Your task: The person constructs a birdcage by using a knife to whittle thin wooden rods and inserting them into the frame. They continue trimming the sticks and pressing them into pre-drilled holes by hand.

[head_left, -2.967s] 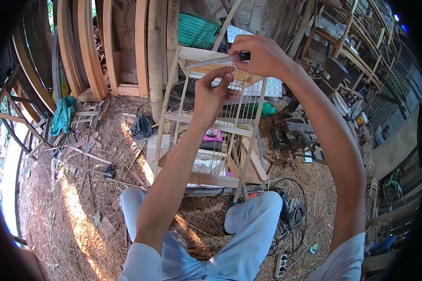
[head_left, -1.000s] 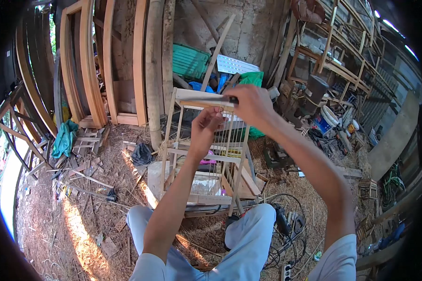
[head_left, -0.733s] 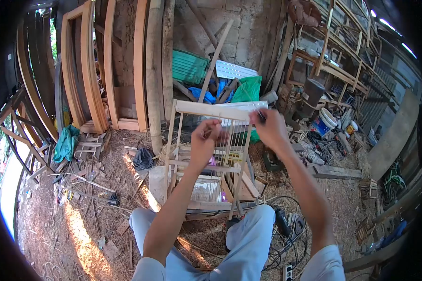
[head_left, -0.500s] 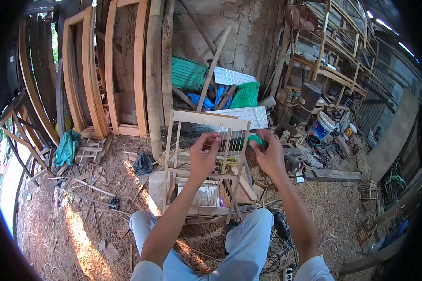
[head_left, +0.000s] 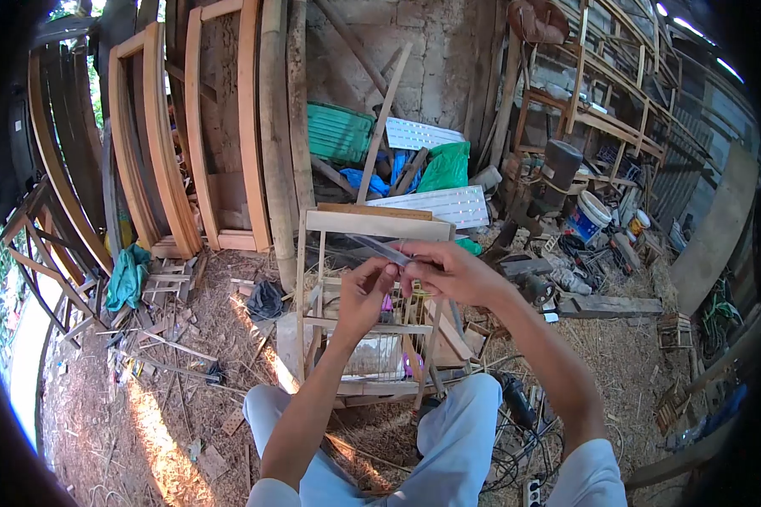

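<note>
A wooden frame point(head_left: 368, 225) with thin upright bars stands before my knees. In front of its upper part my two hands meet. My right hand point(head_left: 448, 269) is closed around what looks like a knife point(head_left: 379, 248); its narrow grey blade points up and to the left, and the handle is hidden in my fingers. My left hand point(head_left: 360, 302) is pinched just under the blade, its fingertips close against those of my right hand. What lies between the left fingertips is too small to make out. Lower down, thin bars cross the frame's opening.
Wooden door frames point(head_left: 196, 127) lean at the back left. Behind the work lie a green crate point(head_left: 340, 133) and white slatted panels point(head_left: 440, 203). A paint bucket point(head_left: 587, 216) stands among clutter on the right. A power tool with cables point(head_left: 516, 400) lies by my right knee.
My right hand has moved left and inward with the knife, from beside the frame to my left hand. The blade now tilts leftward. My left hand has dropped slightly.
</note>
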